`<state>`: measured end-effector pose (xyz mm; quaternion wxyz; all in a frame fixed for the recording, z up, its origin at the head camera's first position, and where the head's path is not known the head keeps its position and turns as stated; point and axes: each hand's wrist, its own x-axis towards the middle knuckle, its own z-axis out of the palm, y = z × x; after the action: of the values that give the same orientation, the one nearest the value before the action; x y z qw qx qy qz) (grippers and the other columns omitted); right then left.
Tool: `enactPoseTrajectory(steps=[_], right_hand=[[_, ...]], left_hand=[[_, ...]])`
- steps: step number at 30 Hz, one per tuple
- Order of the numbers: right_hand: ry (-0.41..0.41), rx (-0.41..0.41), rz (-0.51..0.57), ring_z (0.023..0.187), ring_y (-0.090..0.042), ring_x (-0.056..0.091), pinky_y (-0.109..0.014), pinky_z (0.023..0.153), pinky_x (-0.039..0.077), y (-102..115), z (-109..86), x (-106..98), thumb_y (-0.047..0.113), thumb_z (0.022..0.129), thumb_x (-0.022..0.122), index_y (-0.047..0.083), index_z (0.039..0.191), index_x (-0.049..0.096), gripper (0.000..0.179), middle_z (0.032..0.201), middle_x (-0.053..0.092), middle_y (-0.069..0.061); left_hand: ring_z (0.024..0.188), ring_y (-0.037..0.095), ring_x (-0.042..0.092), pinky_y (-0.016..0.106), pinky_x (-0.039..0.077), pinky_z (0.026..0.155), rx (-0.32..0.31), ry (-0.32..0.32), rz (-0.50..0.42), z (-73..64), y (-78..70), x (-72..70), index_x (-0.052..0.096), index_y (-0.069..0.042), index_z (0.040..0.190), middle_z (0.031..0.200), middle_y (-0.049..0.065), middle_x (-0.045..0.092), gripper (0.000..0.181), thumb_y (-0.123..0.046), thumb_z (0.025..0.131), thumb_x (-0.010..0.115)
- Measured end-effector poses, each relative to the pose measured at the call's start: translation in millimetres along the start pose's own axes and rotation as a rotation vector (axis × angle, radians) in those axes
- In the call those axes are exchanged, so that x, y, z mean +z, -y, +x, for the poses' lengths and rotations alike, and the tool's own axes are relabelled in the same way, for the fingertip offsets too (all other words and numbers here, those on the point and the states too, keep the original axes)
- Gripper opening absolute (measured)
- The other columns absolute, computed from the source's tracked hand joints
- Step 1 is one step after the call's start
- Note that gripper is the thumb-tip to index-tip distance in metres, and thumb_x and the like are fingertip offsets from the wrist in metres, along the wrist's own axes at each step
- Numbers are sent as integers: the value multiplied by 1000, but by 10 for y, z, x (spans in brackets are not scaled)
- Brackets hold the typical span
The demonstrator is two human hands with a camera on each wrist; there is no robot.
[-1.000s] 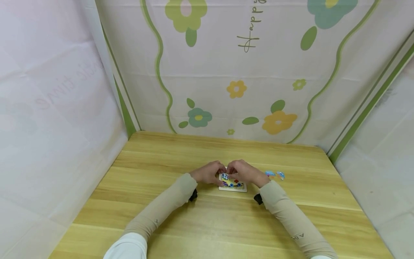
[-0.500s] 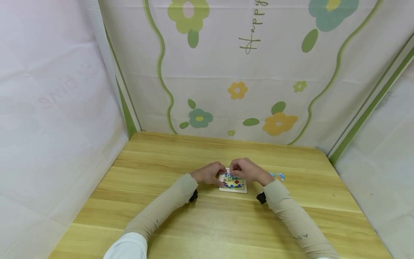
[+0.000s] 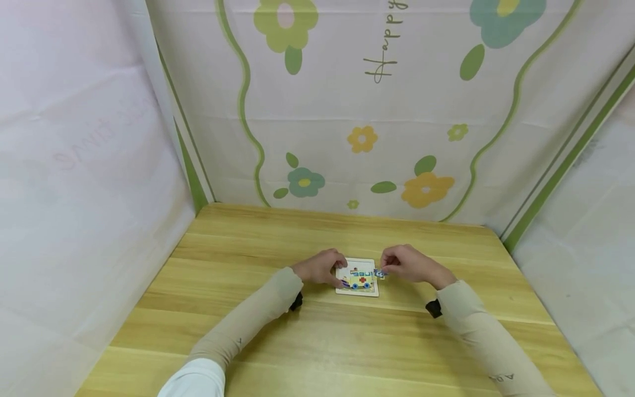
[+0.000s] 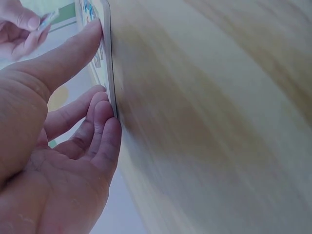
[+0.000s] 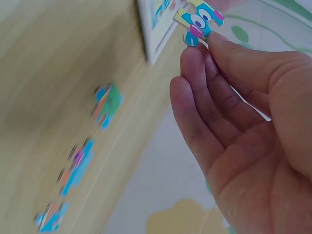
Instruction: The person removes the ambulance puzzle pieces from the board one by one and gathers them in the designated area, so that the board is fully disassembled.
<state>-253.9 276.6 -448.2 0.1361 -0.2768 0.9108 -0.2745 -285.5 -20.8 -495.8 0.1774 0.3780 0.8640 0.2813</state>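
Note:
On the table lies a square puzzle board (image 3: 357,293) with a white rim, partly filled with a yellow ambulance picture. My left hand (image 3: 319,266) rests at its left side, thumb on its face and the other fingertips along its edge, as the left wrist view shows. My right hand (image 3: 409,263) pinches a jigsaw piece (image 5: 199,20) printed with cartoon eyes in blue and yellow. In the head view that piece overlaps the board's right edge. The board's corner (image 5: 152,53) shows behind it in the right wrist view.
Loose jigsaw pieces lie on the wooden table (image 3: 307,342): one with green (image 5: 111,101), a blue and purple one (image 5: 77,165) and a blue and orange one (image 5: 52,217). My right hand hides them in the head view. Flower-printed cloth (image 3: 317,110) hangs behind the table.
My right hand has moved right, from the board's upper left to its right edge, taking the eye-printed jigsaw piece along. My left hand has stayed at the board's left side.

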Motion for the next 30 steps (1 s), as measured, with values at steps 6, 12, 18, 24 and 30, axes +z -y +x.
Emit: enactPoseTrajectory(steps=[6,12,18,24,30], right_hand=[[-50,17,-8,78,-16,65,-24,69,53,-149,-269,-73,8,103,68,11,92,70,11,89,72,0],[-84,53,-5,83,-24,69,-23,70,54,-298,-467,-70,12,103,70,14,95,72,8,90,72,3],[-104,70,-2,82,-13,66,-23,71,53,-396,-550,-7,14,103,70,16,96,71,7,90,71,4],[-107,60,14,84,-8,65,-23,72,54,-460,-544,58,12,102,70,13,97,72,6,92,71,2],[-82,72,18,82,-6,63,-22,72,54,-526,-489,80,10,102,70,10,96,72,6,91,71,0]], left_hand=[[111,20,56,32,50,102,-7,-3,-10,-3,-7,-1,64,1,133,126,12,63,52,-20,91,86],[109,19,55,32,50,102,-26,-2,-22,-6,-20,-2,64,1,133,126,11,62,52,-20,91,86],[109,18,55,32,50,101,-18,-5,-16,-5,-7,6,64,1,132,125,11,63,51,-20,90,86],[109,20,56,32,50,101,-10,-12,-24,-16,-14,3,64,1,132,124,11,63,51,-19,90,87],[111,21,56,33,50,102,-30,-2,-22,-27,-47,-9,64,1,133,125,11,63,52,-19,90,86]])
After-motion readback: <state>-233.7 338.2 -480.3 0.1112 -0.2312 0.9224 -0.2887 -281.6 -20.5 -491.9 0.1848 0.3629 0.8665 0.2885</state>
